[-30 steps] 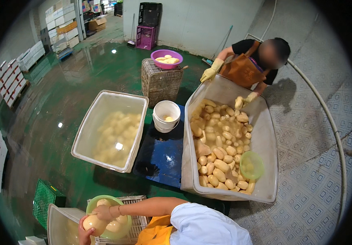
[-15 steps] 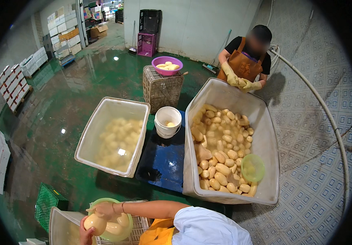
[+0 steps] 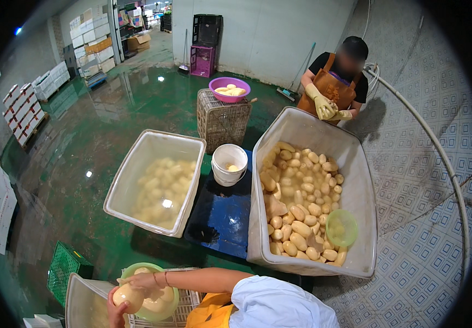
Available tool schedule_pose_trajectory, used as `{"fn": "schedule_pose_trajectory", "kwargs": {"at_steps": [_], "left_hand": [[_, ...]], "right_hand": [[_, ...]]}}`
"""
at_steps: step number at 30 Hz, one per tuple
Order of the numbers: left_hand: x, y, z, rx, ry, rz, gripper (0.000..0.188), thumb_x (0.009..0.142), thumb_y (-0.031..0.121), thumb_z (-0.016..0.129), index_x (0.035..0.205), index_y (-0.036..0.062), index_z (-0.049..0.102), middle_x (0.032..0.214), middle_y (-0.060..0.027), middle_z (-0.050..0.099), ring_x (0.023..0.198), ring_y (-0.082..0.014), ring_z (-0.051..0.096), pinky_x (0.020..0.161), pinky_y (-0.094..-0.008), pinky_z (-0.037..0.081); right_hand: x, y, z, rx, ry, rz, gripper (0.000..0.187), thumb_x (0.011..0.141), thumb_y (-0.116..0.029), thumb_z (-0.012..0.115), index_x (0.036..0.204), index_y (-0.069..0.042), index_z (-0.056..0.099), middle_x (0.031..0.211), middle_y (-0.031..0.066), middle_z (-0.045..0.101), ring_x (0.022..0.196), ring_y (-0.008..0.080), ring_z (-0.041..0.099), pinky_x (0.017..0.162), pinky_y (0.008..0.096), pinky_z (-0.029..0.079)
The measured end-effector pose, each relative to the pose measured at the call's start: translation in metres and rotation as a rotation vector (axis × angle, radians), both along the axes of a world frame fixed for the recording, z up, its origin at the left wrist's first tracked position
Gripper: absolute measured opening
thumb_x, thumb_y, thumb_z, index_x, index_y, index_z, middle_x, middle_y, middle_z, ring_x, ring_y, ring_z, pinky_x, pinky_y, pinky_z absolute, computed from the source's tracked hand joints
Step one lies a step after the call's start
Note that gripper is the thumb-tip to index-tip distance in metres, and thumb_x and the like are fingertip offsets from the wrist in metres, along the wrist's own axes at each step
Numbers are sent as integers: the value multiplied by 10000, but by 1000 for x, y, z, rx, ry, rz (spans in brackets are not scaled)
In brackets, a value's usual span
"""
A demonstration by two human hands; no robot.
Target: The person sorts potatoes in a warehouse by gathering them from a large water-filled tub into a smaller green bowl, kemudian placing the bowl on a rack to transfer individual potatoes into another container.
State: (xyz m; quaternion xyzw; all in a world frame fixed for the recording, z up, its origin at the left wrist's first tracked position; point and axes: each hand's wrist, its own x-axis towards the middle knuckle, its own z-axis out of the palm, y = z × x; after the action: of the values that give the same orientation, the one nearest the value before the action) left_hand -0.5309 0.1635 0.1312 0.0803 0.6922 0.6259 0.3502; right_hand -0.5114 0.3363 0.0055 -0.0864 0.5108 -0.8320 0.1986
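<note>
At the lower left, my left hand (image 3: pixel 116 312) grips a large, pale peeled potato (image 3: pixel 129 298) from its side. My right hand (image 3: pixel 144 281) reaches across with curled fingers at the top of that potato; whether a small tool is in them cannot be made out. Directly beneath and beside my hands is a light green basin (image 3: pixel 175 302) with several peeled potatoes in it. The basin rests on a pale plastic crate (image 3: pixel 193 299). Left of it stands a whitish tub (image 3: pixel 77 298) with cloudy liquid, partly hidden by my left hand.
A big white tub (image 3: pixel 367 240) of peeled potatoes holds a green bowl (image 3: pixel 341 228); a person in an orange apron (image 3: pixel 328 94) stands behind it, gloved hands together. Another tub (image 3: pixel 116 191), a white bucket (image 3: pixel 227 177), a purple basin (image 3: pixel 214 87) and a green crate (image 3: pixel 66 268) stand around.
The view has shifted slightly. My hands stay at the potato, the right one slightly moved over its top. The other person's gloved hands have changed position a little.
</note>
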Motion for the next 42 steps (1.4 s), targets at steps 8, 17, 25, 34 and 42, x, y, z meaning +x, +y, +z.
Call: {"fn": "schedule_pose_trajectory", "kwargs": {"at_steps": [8, 17, 25, 34, 42], "left_hand": [[-8, 0, 3, 66, 104, 53, 733, 508, 207, 739, 1153, 30, 440, 1067, -113, 506, 971, -233, 515, 819, -353, 446], [6, -6, -11, 92, 496, 103, 737, 545, 217, 795, 1169, 63, 435, 1122, -81, 458, 1043, -194, 453, 895, -309, 372], [3, -30, -22, 109, 443, 327, 721, 562, 206, 784, 1169, 67, 422, 1134, -78, 434, 1058, -197, 439, 899, -309, 369], [-9, -76, -56, -69, 610, 340, 668, 534, 238, 761, 1110, 49, 480, 1117, -134, 457, 1074, -266, 431, 938, -346, 326], [-30, -158, -119, 103, 317, 311, 660, 541, 196, 753, 1130, 72, 484, 1106, -80, 494, 1039, -193, 464, 916, -315, 363]], "right_hand": [[0, -12, 30, -261, -248, -229, 353, 831, -177, 401, 1144, -71, 523, 1144, 91, 498, 1021, 177, 484, 875, 304, 394], [-25, 0, 50, -50, -369, -550, 225, 882, -146, 369, 944, -10, 537, 889, 85, 584, 767, 156, 563, 705, 275, 470], [-42, -3, 86, -215, -333, -222, 300, 915, -205, 357, 1149, -34, 437, 919, 82, 569, 694, 127, 548, 606, 241, 471], [-56, -76, 33, 127, -181, -136, 362, 834, -34, 319, 1169, -48, 456, 1042, 66, 515, 867, 120, 516, 708, 234, 459], [-83, -125, 19, 547, -134, 222, 507, 716, 15, 383, 1221, -16, 418, 1003, 99, 535, 797, 147, 551, 682, 257, 485]]}}
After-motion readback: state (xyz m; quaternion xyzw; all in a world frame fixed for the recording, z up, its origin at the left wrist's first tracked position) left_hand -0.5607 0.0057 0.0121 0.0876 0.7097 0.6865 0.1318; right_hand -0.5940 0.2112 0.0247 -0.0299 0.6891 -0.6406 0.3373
